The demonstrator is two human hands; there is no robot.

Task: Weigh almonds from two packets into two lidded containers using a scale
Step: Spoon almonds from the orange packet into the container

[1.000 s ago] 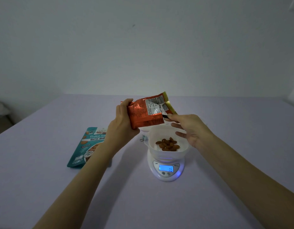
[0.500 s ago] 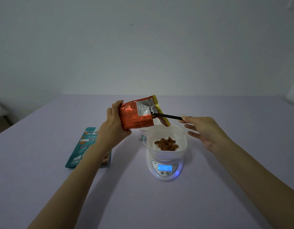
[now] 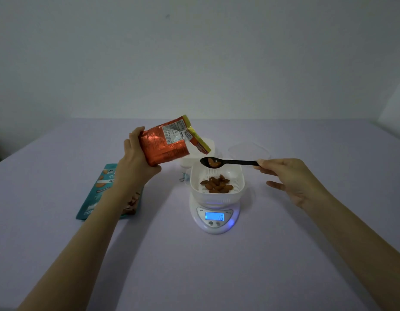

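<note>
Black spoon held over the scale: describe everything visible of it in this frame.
The slim black plastic spoon is one piece: an oval bowl and a long straight handle. It is held roughly level in the air, bowl toward the left, carrying a few brown almonds. The right hand pinches the handle's end. The bowl hovers over the far rim of the white perforated tub on the white digital scale, seemingly clear of it, just below the open mouth of the orange foil packet.
</note>
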